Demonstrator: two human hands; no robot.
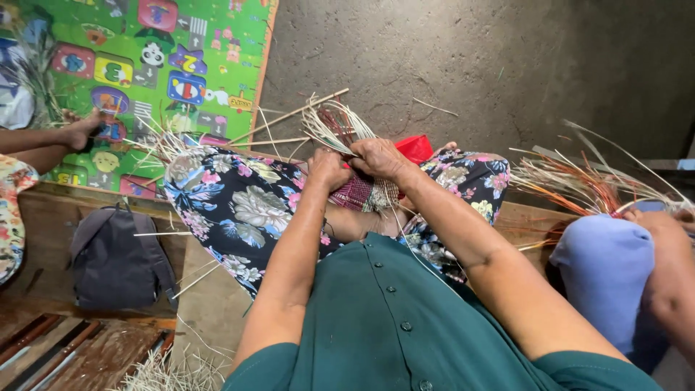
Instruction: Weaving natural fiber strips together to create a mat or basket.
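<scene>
Left hand: the left hand (327, 168) is seen clenched into a fist around the pale strands at the near edge of the woven piece, knuckles turned up.
Right hand: the right hand (378, 157) is pressed just beside the left, fingers curled shut over the same strands where they fan out.
Woven piece: a half-made woven piece (365, 192) of maroon and straw-coloured strips is held between the knees, directly under both hands; its loose reed ends (334, 123) are splayed up and away to the far side.
Lap: the work is rested on floral-patterned trousers (239, 203), with a dark green buttoned shirt (391, 326) filling the near centre.
Red object: a red item (416, 147) is partly hidden just right of the right hand; its kind cannot be told.
Far left: a green play mat (210, 29) with cartoon shapes is spread on the grey floor, and another person's hand (83, 130) is laid at its edge.
Near left: a dark backpack (116, 261) is set on wooden boards.
Right: a second bundle of reeds (579, 185) is being handled by a neighbour in a lilac garment (604, 279).
</scene>
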